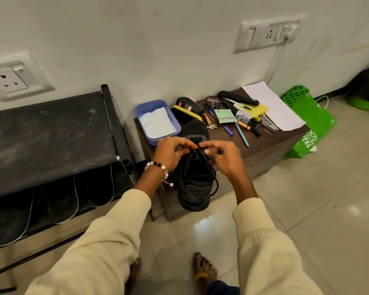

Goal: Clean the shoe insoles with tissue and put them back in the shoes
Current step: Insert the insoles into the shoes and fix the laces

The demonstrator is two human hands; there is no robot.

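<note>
Far left on the wall, a socket (8, 80). Below it, a black rack (51, 133) with dark shoes dimly seen on its lower shelf, white sole edges showing.

Right of the rack, a low brown cabinet (264, 150) against the wall. On its left end, a blue tub (157, 121) with white tissue (156, 122) folded inside. Just right of the tub, a yellow-backed brush (186, 114) and a dark polish bottle (189, 106) lying behind it, then a round polish tin (212, 102) marked Cherry.

At the near edge of the cabinet, a black shoe (195, 179), toe pointing near and hanging over the edge toward the floor, heel far. Left hand (170, 152), beaded bracelet (158, 167) at the wrist, fingers curled and pinching the laces (197, 148) at the top of the tongue. Right hand (221, 155) doing likewise from the other side, fingertips close to those of the left. Insole not visible — cannot tell whether inside. Behind the hands, a dark rounded shape, perhaps a second shoe — hard to tell.

Further right on the cabinet, a scatter of pens (242, 135), batteries, keys (213, 126), a green packet (225, 116), a yellow board (257, 108), white paper (273, 106). Right of the cabinet, a green bag (313, 124) leaning on the floor; above, a switch panel (266, 36) with a plugged cable. Near bottom, bare feet on pale tiles (317, 199).
</note>
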